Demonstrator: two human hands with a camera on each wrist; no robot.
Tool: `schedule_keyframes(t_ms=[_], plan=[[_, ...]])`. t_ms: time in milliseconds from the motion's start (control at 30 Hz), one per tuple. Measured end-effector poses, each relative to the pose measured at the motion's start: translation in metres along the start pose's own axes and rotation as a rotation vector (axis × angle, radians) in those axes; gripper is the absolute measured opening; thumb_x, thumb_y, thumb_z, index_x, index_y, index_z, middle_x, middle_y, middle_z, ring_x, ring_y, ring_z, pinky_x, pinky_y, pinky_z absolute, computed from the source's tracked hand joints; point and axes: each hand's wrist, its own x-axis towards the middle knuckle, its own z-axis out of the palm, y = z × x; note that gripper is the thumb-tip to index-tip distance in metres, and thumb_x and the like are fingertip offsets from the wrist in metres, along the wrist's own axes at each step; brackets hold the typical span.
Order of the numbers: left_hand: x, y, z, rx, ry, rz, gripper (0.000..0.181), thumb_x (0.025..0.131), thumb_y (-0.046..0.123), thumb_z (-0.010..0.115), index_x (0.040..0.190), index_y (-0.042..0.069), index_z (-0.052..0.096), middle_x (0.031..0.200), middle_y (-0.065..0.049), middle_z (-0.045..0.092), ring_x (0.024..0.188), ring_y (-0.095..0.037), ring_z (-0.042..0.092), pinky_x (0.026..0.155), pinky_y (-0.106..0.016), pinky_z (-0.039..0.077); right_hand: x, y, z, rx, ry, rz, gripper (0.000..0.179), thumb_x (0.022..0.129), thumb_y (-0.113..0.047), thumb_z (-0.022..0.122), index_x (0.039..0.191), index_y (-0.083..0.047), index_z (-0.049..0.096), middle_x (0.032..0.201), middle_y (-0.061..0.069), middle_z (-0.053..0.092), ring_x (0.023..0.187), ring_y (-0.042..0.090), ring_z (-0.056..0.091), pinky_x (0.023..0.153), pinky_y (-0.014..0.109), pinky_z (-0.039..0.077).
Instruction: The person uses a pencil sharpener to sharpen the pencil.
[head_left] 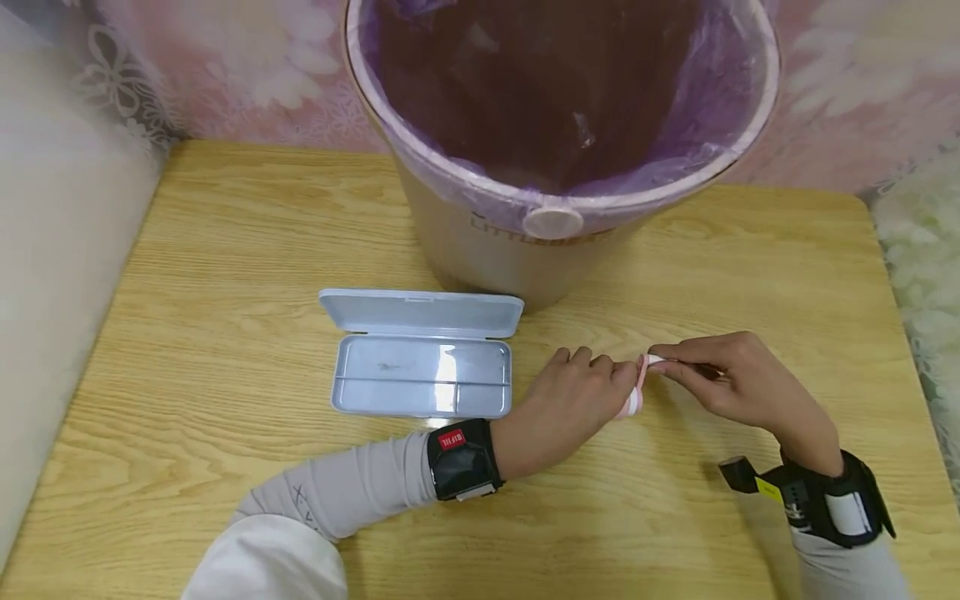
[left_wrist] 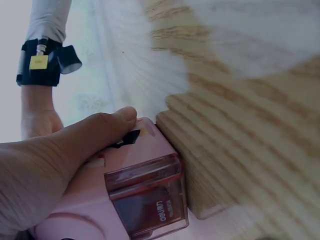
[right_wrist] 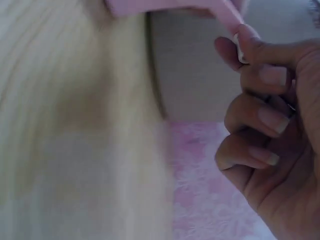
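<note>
We have the pink, boxy plastic device (left_wrist: 95,200) right of centre in the head view, mostly hidden by the left hand (head_left: 562,408), to the right of the open pale-blue plastic case (head_left: 390,362). In the left wrist view we catch it lower left: smooth pink body, a dark marking (left_wrist: 129,138) by the thumb, a clear plastic compartment (left_wrist: 150,205) with pale lettering, and that left hand gripping it! And the right hand (head_left: 738,379), we see, pinches a small white piece (right_wrist: 240,49) at a pink arm's (right_wrist: 227,14) end, other fingers curled.
</note>
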Motion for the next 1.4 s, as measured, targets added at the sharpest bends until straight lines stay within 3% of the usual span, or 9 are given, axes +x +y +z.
schedule_keyframes(t_ms=[100,267,500,700,833,933,1067,1167,1400], plan=[[0.0,0.001,0.0,-0.005,-0.019,0.01,0.02,0.105,0.016,0.054,0.124,0.017,0.06,0.083,0.01,0.064,0.07,-0.006,0.055,0.063,-0.021,0.044,-0.003,0.008,0.009,0.037,-0.011,0.059,0.017,0.093,-0.013,0.074,0.105,-0.002,0.079,0.075,0.001,0.074,0.055,-0.01,0.037,0.053,0.011,0.035],[0.001,0.001,-0.001,-0.023,-0.035,0.0,0.008,0.104,0.018,0.058,0.111,0.019,0.058,0.084,0.009,0.064,0.071,-0.007,0.056,0.065,-0.022,0.045,-0.011,0.013,0.028,0.045,-0.071,0.17,0.023,0.085,0.004,0.076,0.107,-0.002,0.079,0.073,-0.004,0.071,0.057,-0.009,0.037,0.053,0.012,0.035],[0.002,0.003,-0.001,-0.061,-0.063,-0.031,0.005,0.104,0.023,0.059,0.103,0.019,0.056,0.08,0.009,0.06,0.069,-0.009,0.055,0.063,-0.023,0.044,-0.021,-0.004,0.041,-0.06,-0.187,0.234,0.02,0.085,0.004,0.072,0.085,-0.016,0.073,0.062,-0.022,0.036,0.056,-0.01,0.026,0.051,0.014,0.029],[0.005,0.005,-0.003,-0.136,-0.105,-0.061,0.014,0.099,0.025,0.067,0.105,0.02,0.056,0.084,0.009,0.062,0.073,-0.011,0.058,0.066,-0.026,0.049,-0.033,-0.029,0.045,-0.094,-0.214,0.26,0.025,0.085,-0.002,0.076,0.078,-0.023,0.065,0.06,-0.023,0.031,0.055,-0.012,0.023,0.049,0.013,0.027],[0.005,0.006,-0.003,-0.13,-0.1,-0.065,0.013,0.098,0.021,0.067,0.105,0.02,0.056,0.083,0.009,0.062,0.075,-0.012,0.06,0.068,-0.027,0.05,-0.042,-0.046,0.043,-0.065,-0.204,0.24,0.013,0.086,-0.004,0.077,0.092,-0.016,0.078,0.059,-0.026,0.037,0.054,-0.015,0.023,0.048,0.008,0.027],[0.004,0.005,-0.003,-0.115,-0.075,-0.069,0.01,0.099,0.016,0.064,0.104,0.019,0.056,0.082,0.009,0.062,0.075,-0.011,0.06,0.067,-0.027,0.05,-0.045,-0.056,0.039,-0.076,-0.175,0.194,0.019,0.086,-0.007,0.078,0.105,-0.01,0.08,0.058,-0.027,0.039,0.055,-0.017,0.022,0.049,0.006,0.026],[0.003,0.005,-0.001,-0.112,-0.054,-0.071,0.009,0.099,0.012,0.062,0.104,0.018,0.056,0.081,0.008,0.062,0.074,-0.011,0.059,0.066,-0.026,0.05,-0.043,-0.059,0.031,-0.109,-0.115,0.08,0.016,0.096,-0.022,0.071,0.102,-0.01,0.08,0.058,-0.025,0.041,0.056,-0.016,0.024,0.052,0.006,0.027],[0.003,0.005,-0.002,-0.094,-0.068,-0.066,0.011,0.099,0.012,0.063,0.104,0.018,0.055,0.081,0.008,0.061,0.074,-0.011,0.058,0.067,-0.026,0.05,-0.041,-0.059,0.027,-0.131,-0.089,0.002,0.035,0.105,-0.035,0.056,0.1,-0.01,0.08,0.059,-0.023,0.045,0.057,-0.014,0.027,0.054,0.007,0.029],[0.003,0.006,-0.003,-0.052,-0.054,-0.054,0.009,0.099,0.013,0.061,0.103,0.018,0.056,0.081,0.008,0.06,0.073,-0.01,0.058,0.066,-0.026,0.049,-0.031,-0.065,0.014,-0.218,-0.065,-0.065,0.049,0.109,-0.042,0.043,0.095,-0.013,0.08,0.059,-0.022,0.049,0.056,-0.013,0.028,0.054,0.009,0.03]])
